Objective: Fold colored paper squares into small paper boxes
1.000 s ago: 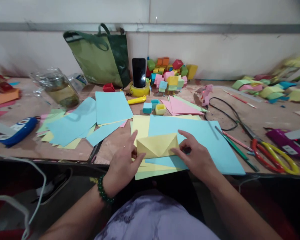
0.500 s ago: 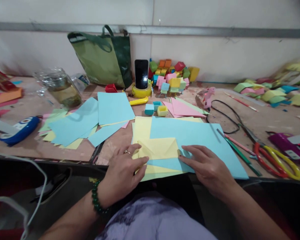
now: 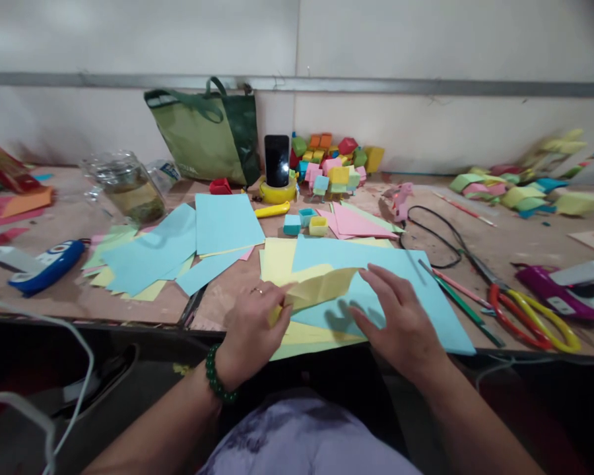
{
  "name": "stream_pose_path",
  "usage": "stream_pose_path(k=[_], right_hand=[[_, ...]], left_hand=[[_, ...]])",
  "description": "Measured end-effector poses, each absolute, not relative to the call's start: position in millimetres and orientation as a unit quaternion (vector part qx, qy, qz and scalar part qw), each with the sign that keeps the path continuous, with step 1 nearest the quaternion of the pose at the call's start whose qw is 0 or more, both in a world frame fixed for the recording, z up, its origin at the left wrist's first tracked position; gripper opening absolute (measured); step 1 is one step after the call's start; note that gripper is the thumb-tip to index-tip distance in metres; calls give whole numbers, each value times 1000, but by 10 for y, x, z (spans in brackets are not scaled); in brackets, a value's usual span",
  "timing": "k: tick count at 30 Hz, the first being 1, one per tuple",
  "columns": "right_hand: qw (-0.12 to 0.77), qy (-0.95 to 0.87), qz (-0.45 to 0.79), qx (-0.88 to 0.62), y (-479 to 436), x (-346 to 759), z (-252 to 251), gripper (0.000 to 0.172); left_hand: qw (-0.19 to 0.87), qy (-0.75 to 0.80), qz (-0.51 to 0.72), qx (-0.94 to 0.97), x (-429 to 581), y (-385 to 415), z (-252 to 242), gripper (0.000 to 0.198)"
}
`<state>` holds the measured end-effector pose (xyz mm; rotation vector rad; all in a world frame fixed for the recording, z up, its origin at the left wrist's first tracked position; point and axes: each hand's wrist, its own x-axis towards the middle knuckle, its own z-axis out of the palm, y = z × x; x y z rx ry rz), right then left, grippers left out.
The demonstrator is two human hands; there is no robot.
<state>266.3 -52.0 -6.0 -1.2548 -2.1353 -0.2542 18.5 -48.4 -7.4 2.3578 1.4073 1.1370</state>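
A piece of folded yellow paper (image 3: 321, 288) is tilted up off the stack, its left end pinched in my left hand (image 3: 255, 323). At the paper's upper right corner is my right hand (image 3: 400, 316), thumb and fingers apart; its fingertips are close to that corner, and whether they touch it I cannot tell. Below lies a large blue sheet (image 3: 400, 290) over yellow and green sheets. Just behind the stack sit small open paper boxes, one yellow (image 3: 319, 226) and two blue (image 3: 292, 225).
Scissors (image 3: 519, 323) and a green pencil (image 3: 468, 307) lie at the right, near a pink glue gun (image 3: 400, 201). Blue paper sheets (image 3: 228, 224) spread out on the left by a glass jar (image 3: 133, 191). A phone (image 3: 277, 161) stands before many folded paper pieces (image 3: 339, 175).
The yellow paper has been lifted from flat on the stack and tilted, its left end now in my left hand. My right hand's fingers have spread. The view has shifted slightly.
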Motion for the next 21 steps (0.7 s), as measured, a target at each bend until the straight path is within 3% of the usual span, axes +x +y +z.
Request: stream_pose_path(k=[2, 6, 11, 16, 21], right_hand=[[324, -816, -167, -449, -590, 2576, 47, 57], [322, -859, -138, -374, -642, 2448, 125, 32], [401, -847, 47, -346, -550, 2559, -88, 24], [364, -827, 146, -403, -628, 2696, -162, 17], [300, -817, 183, -458, -696, 2741, -48, 17]], left_hand=[[-27, 416, 363, 833, 249, -618, 21, 26], [-111, 360, 286, 881, 328, -821, 143, 24], [-44, 368, 257, 893, 150, -731, 108, 28], [56, 389, 261, 882, 0, -551, 8, 24], [145, 372, 264, 878, 47, -440, -95, 50]])
